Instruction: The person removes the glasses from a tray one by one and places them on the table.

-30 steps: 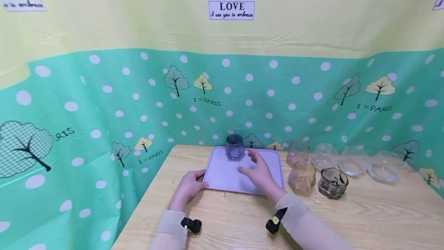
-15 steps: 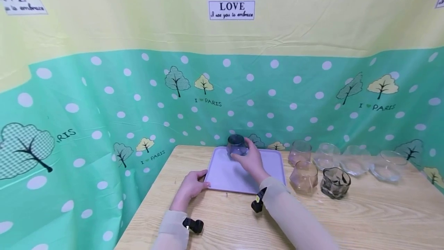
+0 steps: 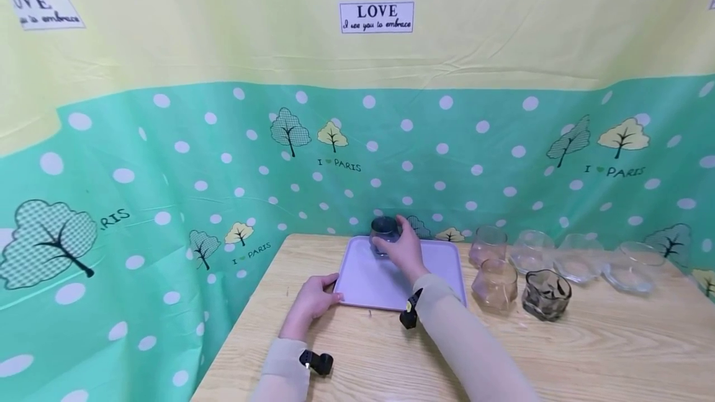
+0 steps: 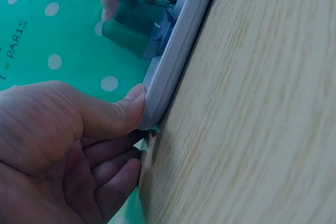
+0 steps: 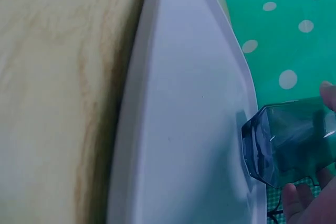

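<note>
Left hand (image 3: 313, 303) grips the near left corner of the lilac tray (image 3: 368, 284), thumb on its rim, on the wooden tabletop (image 3: 586, 352). Right hand (image 3: 404, 253) is curled around the blue-grey glass (image 3: 383, 231) standing at the tray's far edge. Other glasses (image 3: 494, 281) stand to the right.
</note>
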`<state>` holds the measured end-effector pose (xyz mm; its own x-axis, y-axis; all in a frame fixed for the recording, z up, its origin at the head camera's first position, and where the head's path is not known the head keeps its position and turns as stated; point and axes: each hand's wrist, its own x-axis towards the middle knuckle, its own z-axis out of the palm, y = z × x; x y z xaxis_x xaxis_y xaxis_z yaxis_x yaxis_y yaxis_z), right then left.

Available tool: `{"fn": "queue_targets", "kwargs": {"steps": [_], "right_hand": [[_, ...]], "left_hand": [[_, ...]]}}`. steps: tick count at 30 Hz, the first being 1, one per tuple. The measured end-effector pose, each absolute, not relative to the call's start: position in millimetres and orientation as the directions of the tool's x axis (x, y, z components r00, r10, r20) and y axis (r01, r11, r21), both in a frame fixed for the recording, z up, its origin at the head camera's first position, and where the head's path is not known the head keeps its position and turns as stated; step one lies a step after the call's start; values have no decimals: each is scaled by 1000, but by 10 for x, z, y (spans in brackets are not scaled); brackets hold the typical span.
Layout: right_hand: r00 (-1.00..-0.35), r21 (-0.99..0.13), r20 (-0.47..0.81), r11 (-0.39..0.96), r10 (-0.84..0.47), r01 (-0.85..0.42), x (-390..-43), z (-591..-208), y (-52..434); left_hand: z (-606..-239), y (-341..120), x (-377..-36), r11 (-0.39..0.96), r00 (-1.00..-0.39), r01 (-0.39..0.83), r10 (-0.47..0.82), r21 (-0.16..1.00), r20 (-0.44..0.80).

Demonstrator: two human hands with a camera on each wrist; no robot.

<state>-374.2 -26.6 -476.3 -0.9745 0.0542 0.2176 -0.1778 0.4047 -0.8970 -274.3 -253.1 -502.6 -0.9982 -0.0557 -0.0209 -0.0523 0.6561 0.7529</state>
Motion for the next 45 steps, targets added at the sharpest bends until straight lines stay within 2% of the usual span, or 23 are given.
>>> {"fn": "queue_targets", "kwargs": {"steps": [17, 29, 45], "right_hand": [[-977, -862, 204, 485, 63, -148, -3804, -4781, -278], [-994, -916, 102, 393, 45, -76, -3771, -4812, -250], [-991, -911, 126, 401, 49, -95, -3687, -4897, -214]], "left_hand": [[-5020, -2533, -2737, 645, -998, -61, -62, 762, -26], [-5026, -2530, -2739, 643, -998, -55, -59, 764, -23], [-5022, -2525, -2717, 650, -999, -42, -53, 759, -10]]}}
